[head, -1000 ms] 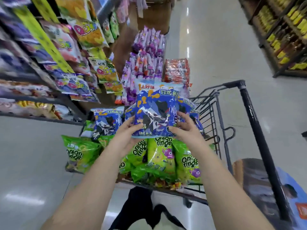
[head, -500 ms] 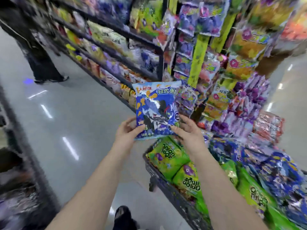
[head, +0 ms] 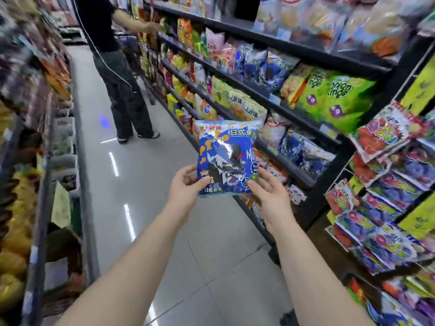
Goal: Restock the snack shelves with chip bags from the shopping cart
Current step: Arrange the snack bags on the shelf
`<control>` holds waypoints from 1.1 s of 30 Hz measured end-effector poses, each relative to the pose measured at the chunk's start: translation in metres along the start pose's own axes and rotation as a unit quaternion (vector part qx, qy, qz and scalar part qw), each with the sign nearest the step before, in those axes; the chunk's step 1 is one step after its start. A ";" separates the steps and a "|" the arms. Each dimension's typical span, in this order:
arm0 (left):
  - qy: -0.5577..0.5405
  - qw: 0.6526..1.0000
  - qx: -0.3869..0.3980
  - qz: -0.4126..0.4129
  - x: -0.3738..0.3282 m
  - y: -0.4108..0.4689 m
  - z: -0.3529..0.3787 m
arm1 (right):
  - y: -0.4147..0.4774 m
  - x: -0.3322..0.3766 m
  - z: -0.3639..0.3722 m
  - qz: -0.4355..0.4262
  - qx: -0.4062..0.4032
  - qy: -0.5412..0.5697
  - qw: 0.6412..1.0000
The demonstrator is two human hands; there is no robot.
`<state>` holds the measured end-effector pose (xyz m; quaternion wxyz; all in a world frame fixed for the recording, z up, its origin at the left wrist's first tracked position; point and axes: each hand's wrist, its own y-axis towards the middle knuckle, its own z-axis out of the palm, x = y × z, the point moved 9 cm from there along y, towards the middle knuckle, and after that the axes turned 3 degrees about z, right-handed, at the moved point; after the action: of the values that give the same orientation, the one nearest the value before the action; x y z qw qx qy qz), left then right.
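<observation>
Head view shows us in the carrying step of the restock: we hold one blue chip bag (head: 227, 158) upright in the air over the aisle floor (head: 141, 196), just in front of the snack shelves (head: 303, 52) on our right, and it is not yet on any shelf. Our left hand (head: 186, 187) grips the bag's lower left corner, thumb on the printed front and fingers behind; our right hand (head: 268, 194) pinches the lower right corner the same way, so both are closed on the bag. The shopping cart is out of sight. We judge that the next move calls for finding the matching stock: similar blue bags (head: 273, 69) stand on a higher shelf beside the green onion ring bags (head: 334, 95), and a lower row of blue bags (head: 296, 147) sits near our bag. We would need to turn right, lift or lower the bag to the chosen row, and slide it in face outward without crushing it or knocking its neighbours. Another person (head: 117, 67) stands farther down the aisle, well apart from us.
</observation>
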<state>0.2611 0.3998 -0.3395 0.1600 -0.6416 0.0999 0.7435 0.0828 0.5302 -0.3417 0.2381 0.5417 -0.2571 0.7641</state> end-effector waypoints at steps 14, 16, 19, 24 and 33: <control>0.082 0.982 0.027 0.168 -0.193 0.335 0.059 | 0.305 0.189 0.138 -0.158 0.034 -0.093 0.982; 0.080 0.979 0.025 0.186 -0.218 0.378 0.069 | 0.347 0.217 0.152 -0.181 0.033 -0.103 0.978; 0.081 0.973 0.030 0.212 -0.255 0.440 0.085 | 0.399 0.261 0.175 -0.222 0.026 -0.146 0.964; 0.047 0.962 0.074 0.259 -0.325 0.526 0.128 | 0.464 0.340 0.204 -0.324 -0.017 -0.159 0.932; 0.036 0.919 0.201 0.338 -0.421 0.674 0.244 | 0.553 0.453 0.206 -0.414 -0.169 -0.205 0.871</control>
<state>-0.1584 -0.1861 0.0754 0.0214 -0.5506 0.4638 0.6937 -0.2630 0.0174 0.0715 0.5625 0.6946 -0.1772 0.4121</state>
